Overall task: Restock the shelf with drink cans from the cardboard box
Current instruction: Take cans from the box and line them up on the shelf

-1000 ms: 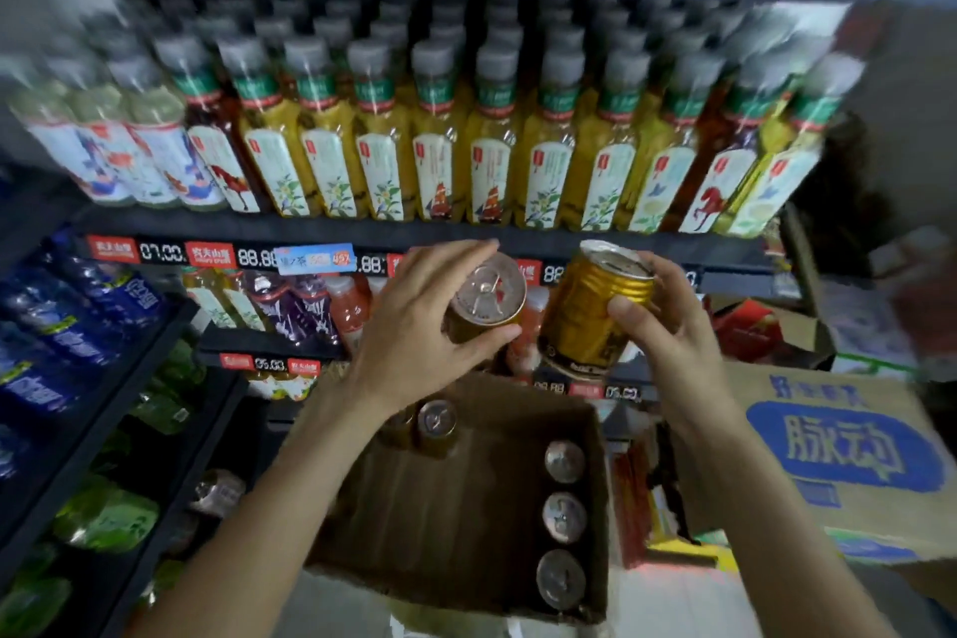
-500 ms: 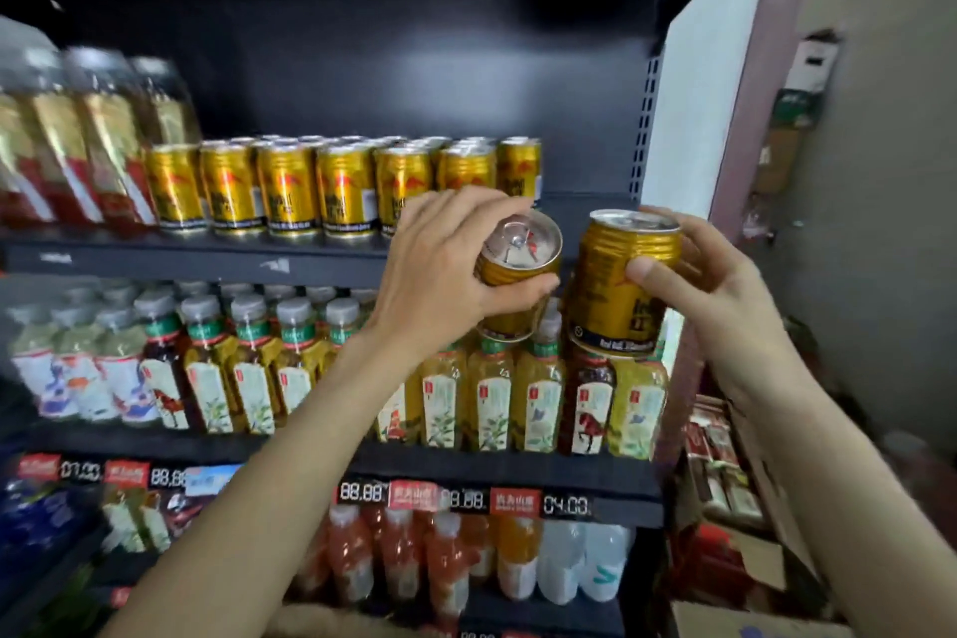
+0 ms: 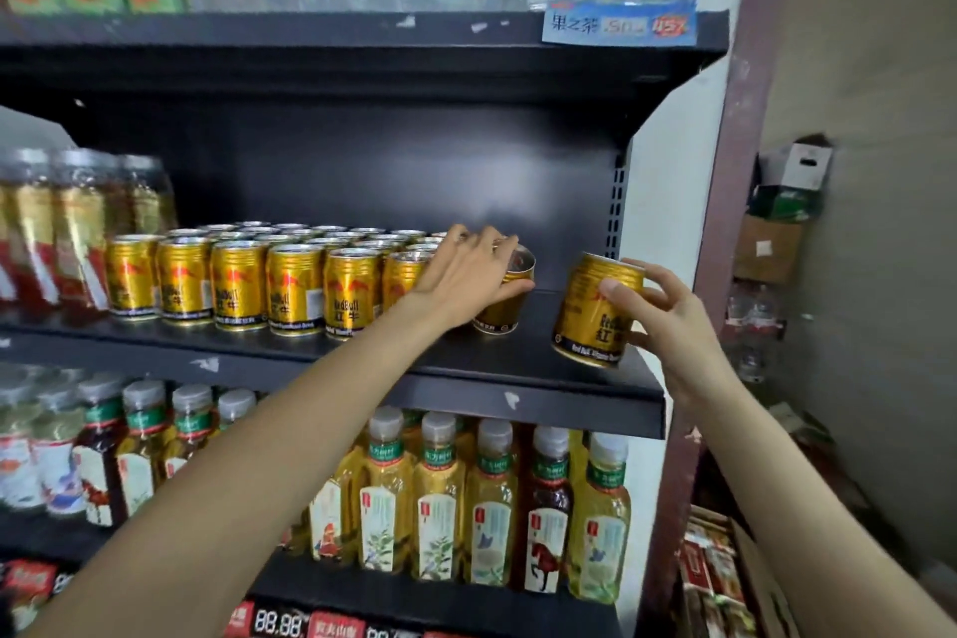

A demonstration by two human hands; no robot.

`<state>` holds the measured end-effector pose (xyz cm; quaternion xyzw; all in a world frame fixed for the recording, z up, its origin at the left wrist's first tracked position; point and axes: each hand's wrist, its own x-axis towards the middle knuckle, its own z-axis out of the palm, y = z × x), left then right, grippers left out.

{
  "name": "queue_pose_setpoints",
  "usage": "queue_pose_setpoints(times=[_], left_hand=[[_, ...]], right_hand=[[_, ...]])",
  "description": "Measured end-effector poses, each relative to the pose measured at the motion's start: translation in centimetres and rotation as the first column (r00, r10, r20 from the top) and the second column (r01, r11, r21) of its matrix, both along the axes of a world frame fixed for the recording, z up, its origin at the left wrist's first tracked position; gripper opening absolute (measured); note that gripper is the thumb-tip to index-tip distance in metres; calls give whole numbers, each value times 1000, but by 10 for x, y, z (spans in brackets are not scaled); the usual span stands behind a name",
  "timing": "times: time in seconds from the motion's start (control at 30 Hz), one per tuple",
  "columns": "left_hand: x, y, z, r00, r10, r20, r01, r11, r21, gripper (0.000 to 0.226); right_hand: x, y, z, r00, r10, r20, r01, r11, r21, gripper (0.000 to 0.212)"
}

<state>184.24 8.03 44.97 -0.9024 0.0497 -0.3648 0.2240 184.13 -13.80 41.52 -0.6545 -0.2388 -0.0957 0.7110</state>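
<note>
left hand [image 3: 466,275] wrapped round a gold can [image 3: 505,298] sitting on the black shelf [image 3: 518,368] at the row's right end, right hand [image 3: 668,311] gripping another can [image 3: 595,311], tilted, near the shelf's front right corner

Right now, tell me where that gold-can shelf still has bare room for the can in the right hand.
Bare shelf lies between the can in the left hand and the shelf's right end, partly under the tilted can in the right hand. A bare strip also runs along the front edge. Left of the left hand, the rows of gold cans are crowded.
</note>
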Motion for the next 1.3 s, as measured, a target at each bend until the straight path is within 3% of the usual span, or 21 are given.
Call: queue_pose_setpoints(times=[0.17,0.3,0.4,0.47,0.53,0.67,0.83,0.97,1.03,1.17,1.3], left_hand=[[17,6,2,980,196,-46,-195,981,17,59],[15,6,2,965,253,-64,-249,966,69,64],[-8,12,-4,992,31,122,-33,999,21,59],[-29,23,-12,930,-191,313,207,978,-20,49],[-47,39,-19,893,-274,358,339,931,-132,46],[-60,65,-23,957,-201,208,262,908,-328,60],[-59,70,-23,986,-157,57,167,930,-327,65],[-57,71,-27,987,-148,54,158,934,-321,73],[-58,71,-28,987,-149,63,161,935,-315,78],[-55,69,-33,984,-149,94,170,942,-290,89],[-50,62,-35,987,-144,70,156,961,-229,96]], right_hand=[[14,13,0,1000,9,-13,-10,998,-54,54],[19,23,0,1000,2,-8,-2,996,-87,57],[19,29,-1,1000,9,16,-7,994,-108,55],[18,34,-2,999,22,35,-17,989,-146,56],[16,43,-3,997,36,63,-24,983,-184,58],[13,73,3,992,44,122,-13,970,-244,62],[16,111,5,918,-176,354,319,859,-400,72],[16,123,3,881,-219,418,398,821,-409,76],[17,124,4,909,-151,389,340,809,-480,84],[25,111,10,977,101,187,4,871,-492,118],[39,85,19,955,296,36,-205,740,-641,116]])
